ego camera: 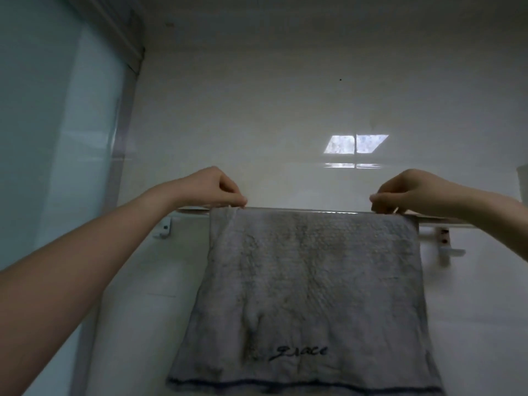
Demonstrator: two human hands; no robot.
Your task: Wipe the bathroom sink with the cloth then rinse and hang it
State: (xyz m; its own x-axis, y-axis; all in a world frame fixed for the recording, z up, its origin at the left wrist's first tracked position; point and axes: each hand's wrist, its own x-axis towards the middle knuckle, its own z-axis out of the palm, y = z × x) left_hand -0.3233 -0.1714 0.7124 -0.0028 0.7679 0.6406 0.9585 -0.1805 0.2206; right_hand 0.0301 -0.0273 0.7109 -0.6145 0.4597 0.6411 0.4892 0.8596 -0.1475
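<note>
The grey cloth (311,287) hangs over the towel rail (445,221) on the white wall (285,104), its front side falling down flat. The left hand (217,187) pinches the top left corner of the cloth with fingers (237,200) pressed together. The right hand (405,190) pinches the top right corner in the same way. A frosted glass panel (57,124) stands at the left.

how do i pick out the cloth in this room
On the glossy white wall, find the horizontal towel rail. Over it hangs a grey terry cloth, the only fabric there, with dark stitched script and a dark stripe near its bottom edge.
</note>
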